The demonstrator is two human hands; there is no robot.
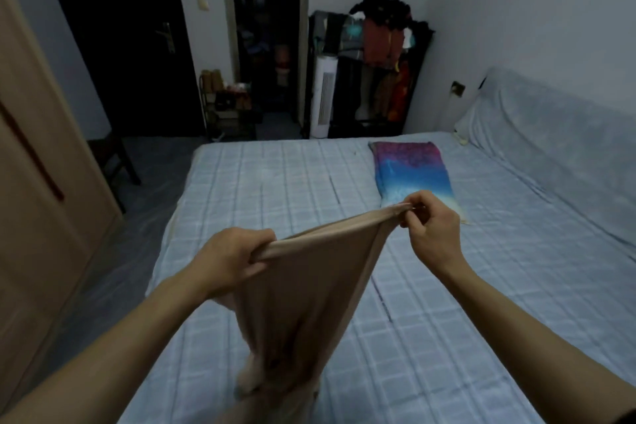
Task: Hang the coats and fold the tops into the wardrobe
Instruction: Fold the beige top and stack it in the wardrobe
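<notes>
A beige top (303, 289) hangs stretched between both my hands above the bed (275, 175). My left hand (234, 258) grips one end of its upper edge, fingers curled round the cloth. My right hand (432, 227) pinches the other end, slightly higher and further away. The rest of the top hangs down, and its lower end bunches on the bed near the bottom of the view. A folded top in purple, blue and white (409, 172) lies flat on the bed just beyond my right hand. The wooden wardrobe door (38, 182) stands at the left.
A clothes rack (382, 55) full of garments stands against the far wall, with a white tower fan (323, 96) beside it. A dark chair (113, 158) sits between wardrobe and bed. A covered headboard (557, 134) runs along the right. Dark doorways lie beyond.
</notes>
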